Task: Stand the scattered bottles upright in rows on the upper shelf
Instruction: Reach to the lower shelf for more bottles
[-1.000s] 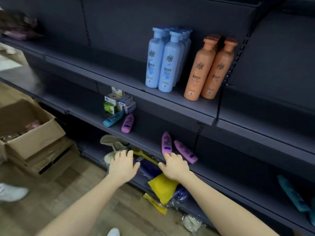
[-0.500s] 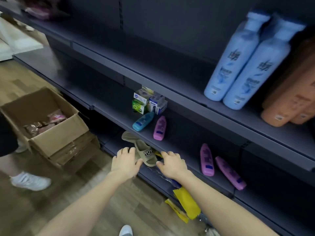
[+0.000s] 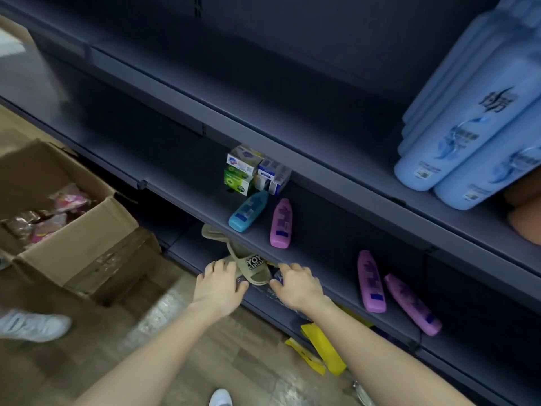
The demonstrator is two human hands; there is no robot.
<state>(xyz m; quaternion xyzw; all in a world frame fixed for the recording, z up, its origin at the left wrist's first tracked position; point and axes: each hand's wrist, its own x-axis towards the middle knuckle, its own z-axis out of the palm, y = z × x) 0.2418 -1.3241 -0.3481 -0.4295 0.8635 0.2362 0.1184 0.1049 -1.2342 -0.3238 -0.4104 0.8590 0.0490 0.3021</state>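
Several small bottles lie flat on the middle shelf (image 3: 328, 259): a teal bottle (image 3: 248, 210), a purple bottle (image 3: 281, 224) beside it, and two more purple bottles (image 3: 371, 281) (image 3: 412, 304) further right. Tall blue bottles (image 3: 468, 136) stand upright on the upper shelf (image 3: 322, 171), with orange bottles (image 3: 524, 218) cut off at the right edge. My left hand (image 3: 218, 284) and my right hand (image 3: 295, 284) reach low to the bottom shelf, either side of a tan slipper (image 3: 248, 265). Their fingers are loosely curled, and neither hand holds a bottle.
Stacked soap boxes (image 3: 254, 169) sit behind the teal bottle. An open cardboard box (image 3: 67, 230) of packets stands on the floor at left. Yellow packets (image 3: 325, 347) poke out below the bottom shelf. Another person's white shoe (image 3: 32, 325) is at far left.
The view has moved closer and to the left along the shelves. Both hands have shifted left from the yellow packet to the slipper on the bottom shelf.
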